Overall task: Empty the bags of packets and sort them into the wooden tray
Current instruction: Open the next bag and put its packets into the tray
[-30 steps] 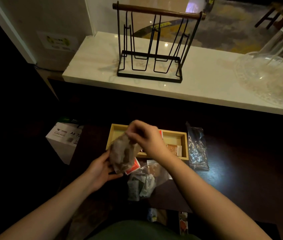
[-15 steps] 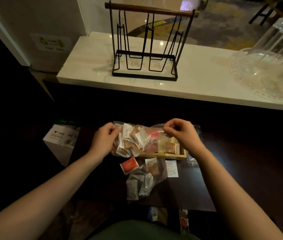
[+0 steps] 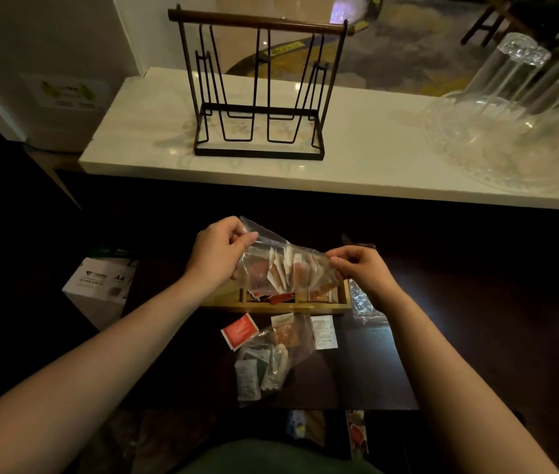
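Both hands hold a clear plastic bag of packets [image 3: 285, 271] stretched sideways above the wooden tray [image 3: 271, 305]. My left hand [image 3: 216, 253] pinches its left end, my right hand [image 3: 362, 268] pinches its right end. The bag hides most of the tray; red and brown packets show in its compartments. In front of the tray lie a red packet [image 3: 239, 330], a white packet [image 3: 323, 331] and a second clear bag of packets [image 3: 271, 357]. An empty crumpled clear bag [image 3: 362, 302] lies right of the tray.
A black wire rack with a wooden bar [image 3: 259, 90] stands on the white counter [image 3: 356, 165] behind the dark table. Upturned glasses on a glass dish [image 3: 517, 124] sit at the counter's right. A white paper box [image 3: 100, 285] stands left of the table.
The bag was upright in my hands a second ago. I have since spread it sideways between both hands and lifted its left end higher over the tray.
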Demonstrator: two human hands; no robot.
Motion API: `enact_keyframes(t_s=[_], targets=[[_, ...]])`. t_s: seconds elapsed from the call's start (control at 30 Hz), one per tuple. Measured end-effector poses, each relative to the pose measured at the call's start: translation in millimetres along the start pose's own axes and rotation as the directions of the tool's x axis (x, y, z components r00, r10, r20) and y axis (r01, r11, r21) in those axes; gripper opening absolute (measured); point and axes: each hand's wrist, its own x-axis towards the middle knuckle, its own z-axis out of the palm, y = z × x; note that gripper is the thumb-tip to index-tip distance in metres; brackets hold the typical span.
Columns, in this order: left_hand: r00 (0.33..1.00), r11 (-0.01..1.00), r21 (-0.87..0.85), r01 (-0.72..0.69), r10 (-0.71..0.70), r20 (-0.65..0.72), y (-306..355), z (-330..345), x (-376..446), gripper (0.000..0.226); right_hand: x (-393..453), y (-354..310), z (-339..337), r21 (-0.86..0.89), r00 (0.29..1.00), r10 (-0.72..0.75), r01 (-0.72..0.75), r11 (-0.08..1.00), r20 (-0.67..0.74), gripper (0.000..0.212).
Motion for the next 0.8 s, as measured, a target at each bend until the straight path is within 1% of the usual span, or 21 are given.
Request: enact_keyframes(t_s=[0.2, 0.27, 0.37, 0.5, 0.6, 0.7, 0.8], targets=[[0.997, 0.996, 0.080, -0.046, 0.042, 0.058, 18, 7, 6, 0.020, 3, 14, -3, 0.065, 0.998, 0.049, -0.047, 0.997, -0.036, 0.014], [0.997, 0.995, 0.080, -0.055, 0.050, 0.066, 22, 8, 6, 0.020, 3, 15, -4, 0.079, 0.998, 0.051, -0.047, 0.996, -0.042, 0.014], [0.994, 0.990, 0.106, -0.089, 0.082, 0.072, 29, 11, 7, 0.019, 2, 14, -3, 0.102, 0.998, 0.044, -0.038, 0.994, -0.054, 0.013], [0.994, 0.988, 0.119, -0.095, 0.088, 0.063, 38, 13, 11, 0.018, 1, 17, -3, 0.135, 0.997, 0.059, -0.051, 0.989, -0.055, 0.014], [0.993, 0.981, 0.160, -0.111, 0.103, 0.057, 44, 15, 14, 0.019, 2, 20, -4, 0.155, 0.996, 0.069, -0.058, 0.986, -0.064, 0.012], [0.996, 0.991, 0.117, -0.065, 0.058, 0.067, 45, 15, 15, 0.018, 2, 21, -5, 0.162, 0.994, 0.085, -0.074, 0.984, -0.064, 0.012], [0.994, 0.994, 0.084, -0.071, 0.064, 0.083, 48, 15, 10, 0.017, 1, 21, -6, 0.166, 0.993, 0.098, -0.087, 0.982, -0.062, 0.013]])
